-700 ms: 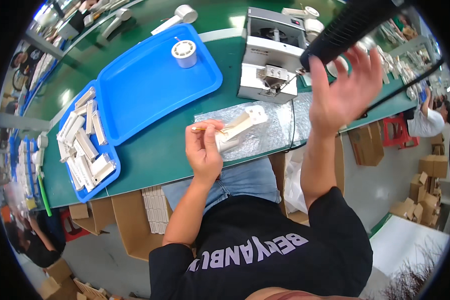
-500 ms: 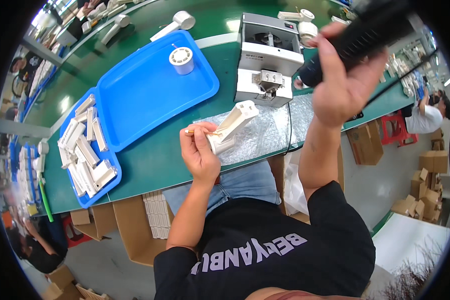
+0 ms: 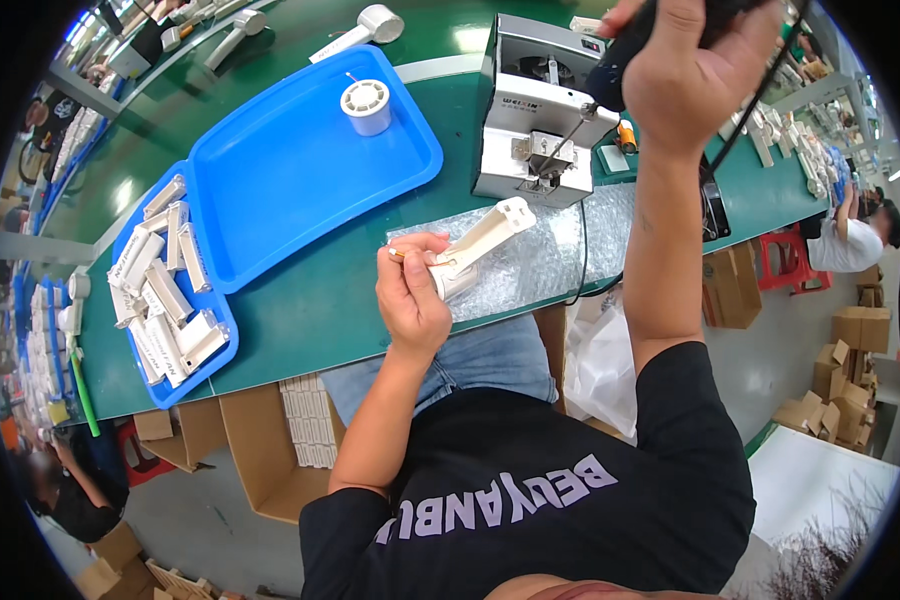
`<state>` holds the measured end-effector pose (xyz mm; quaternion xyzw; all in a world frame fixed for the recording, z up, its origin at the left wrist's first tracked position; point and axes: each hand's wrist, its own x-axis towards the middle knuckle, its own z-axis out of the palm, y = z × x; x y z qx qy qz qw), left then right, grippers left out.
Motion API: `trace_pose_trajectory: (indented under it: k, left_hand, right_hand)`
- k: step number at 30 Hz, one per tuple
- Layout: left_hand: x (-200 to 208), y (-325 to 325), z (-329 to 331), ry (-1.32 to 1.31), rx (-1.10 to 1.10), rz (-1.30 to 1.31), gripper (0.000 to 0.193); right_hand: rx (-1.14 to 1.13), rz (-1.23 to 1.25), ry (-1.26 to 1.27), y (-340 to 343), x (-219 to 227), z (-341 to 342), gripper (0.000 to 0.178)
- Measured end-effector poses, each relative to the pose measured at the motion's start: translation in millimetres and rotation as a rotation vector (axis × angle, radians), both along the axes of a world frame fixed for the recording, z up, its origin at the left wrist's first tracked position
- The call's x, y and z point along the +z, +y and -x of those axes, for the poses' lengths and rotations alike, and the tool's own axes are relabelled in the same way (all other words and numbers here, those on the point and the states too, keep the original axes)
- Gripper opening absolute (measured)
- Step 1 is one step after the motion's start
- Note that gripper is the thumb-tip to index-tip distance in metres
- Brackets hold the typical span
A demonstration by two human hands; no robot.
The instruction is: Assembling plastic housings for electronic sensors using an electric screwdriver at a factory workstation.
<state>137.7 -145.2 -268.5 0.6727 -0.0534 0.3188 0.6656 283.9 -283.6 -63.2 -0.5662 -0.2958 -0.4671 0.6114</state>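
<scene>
My right hand is wrapped round a black electric screwdriver, partly cut off by the upper edge of the view. The screwdriver's thin bit slants down to the metal pickup block on the front of a grey and white screw feeder. My left hand grips a white plastic fan body, its open handle shell tilted up to the right. A small orange piece, perhaps a wire end, shows at my left fingertips. The fan body's round end is partly hidden by my fingers.
A blue tray carries one white round fan part. Beside it, a smaller blue tray holds several white handle shells. Bubble wrap lies before the feeder, crossed by a black cable. Cardboard boxes stand below the table edge.
My right hand has moved up with the screwdriver, whose bit now reaches the feeder's front block. My left hand and the fan body have shifted slightly right.
</scene>
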Motion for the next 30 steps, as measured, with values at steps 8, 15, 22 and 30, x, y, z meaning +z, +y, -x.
trace_pose_trajectory:
  k: [8, 15, 22, 30]
  left_hand:
    - [-0.6, 6.3, 6.5, 0.029, 0.066, 0.001, 0.021]
    - [6.8, 1.8, 3.2, 0.092, 0.104, -0.074, 0.022]
    - [1.8, 0.6, 0.2, 0.049, 0.087, -0.036, 0.021]
    - [1.5, 1.4, 1.3, 0.055, 0.098, -0.021, 0.021]
  right_hand:
    - [0.479, 0.013, 0.204, -18.9, -14.7, 20.2, 0.032]
    - [0.959, 0.049, 0.194, -34.8, -8.9, 44.6, 0.08]
    - [0.194, 0.031, 0.344, 14.4, -19.9, 57.9, 0.077]
    - [0.11, 0.032, 0.369, 25.8, -26.7, 60.7, 0.072]
